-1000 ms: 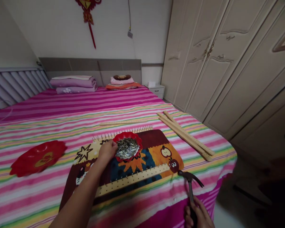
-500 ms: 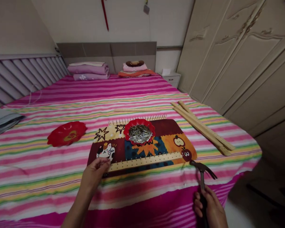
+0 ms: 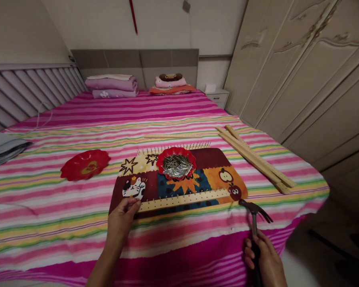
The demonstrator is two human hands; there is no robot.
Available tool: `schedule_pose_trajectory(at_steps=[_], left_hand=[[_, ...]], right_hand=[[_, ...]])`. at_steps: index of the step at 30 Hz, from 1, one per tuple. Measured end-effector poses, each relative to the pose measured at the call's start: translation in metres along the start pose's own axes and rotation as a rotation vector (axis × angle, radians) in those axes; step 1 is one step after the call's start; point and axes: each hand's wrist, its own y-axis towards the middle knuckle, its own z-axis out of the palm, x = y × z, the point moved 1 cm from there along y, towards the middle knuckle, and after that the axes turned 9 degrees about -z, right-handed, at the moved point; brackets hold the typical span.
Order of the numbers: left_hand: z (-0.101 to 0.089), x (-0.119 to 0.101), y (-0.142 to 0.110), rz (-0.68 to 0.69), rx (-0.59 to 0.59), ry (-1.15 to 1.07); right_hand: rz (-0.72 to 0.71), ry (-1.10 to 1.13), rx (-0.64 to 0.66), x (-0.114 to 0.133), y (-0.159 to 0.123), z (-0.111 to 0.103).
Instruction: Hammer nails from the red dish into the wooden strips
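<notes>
My right hand is wrapped round the dark handle of a claw hammer, whose head lies just past the right end of a pale wooden strip. Two rows of holes run along that strip, and several nails stand upright along its far row. At its left end, my left hand has thumb and fingers pinched together, covering that end; whatever they pinch is hidden. Beneath the strip lies a patterned mat with a cat and apples on it. A red scalloped bowl full of loose nails stands on the mat.
Behind the bowl is another strip bristling with upright nails. A thin wooden strip lies farther back, and several more strips are stacked at the right. A red plate rests on the striped bedspread at left.
The view has shifted slightly. Both hands stay in about the same places, the left at the strip's end and the right on the hammer.
</notes>
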Motion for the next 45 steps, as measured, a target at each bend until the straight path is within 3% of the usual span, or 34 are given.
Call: schedule_pose_trajectory(at_steps=[8, 11, 14, 18, 23, 28, 33, 40, 45], left_hand=[[0.002, 0.008, 0.002, 0.053, -0.047, 0.168], [0.002, 0.010, 0.002, 0.100, -0.048, 0.215], [0.004, 0.012, 0.001, 0.138, -0.054, 0.239], [0.006, 0.015, 0.000, 0.174, -0.080, 0.232], [0.009, 0.019, 0.001, 0.224, -0.086, 0.235], [0.010, 0.022, 0.001, 0.265, -0.102, 0.289], [0.011, 0.025, 0.001, 0.291, -0.130, 0.334], [0.012, 0.024, 0.000, 0.294, -0.135, 0.339], [0.011, 0.025, 0.000, 0.295, -0.153, 0.368]], right_hand=[[-0.032, -0.005, -0.014, 0.006, -0.009, 0.004], [-0.059, -0.058, -0.033, 0.024, -0.023, 0.014], [-0.073, -0.117, 0.029, 0.049, -0.041, 0.032], [-0.084, -0.273, 0.307, 0.070, -0.059, 0.066], [-0.301, -0.498, 0.953, 0.062, -0.071, 0.119], [-0.510, -0.585, 1.228, 0.051, -0.080, 0.167], [-0.617, -0.691, 1.313, 0.046, -0.082, 0.188], [-0.766, -0.774, 1.303, 0.033, -0.082, 0.189], [-0.766, -0.751, 1.328, 0.036, -0.081, 0.189]])
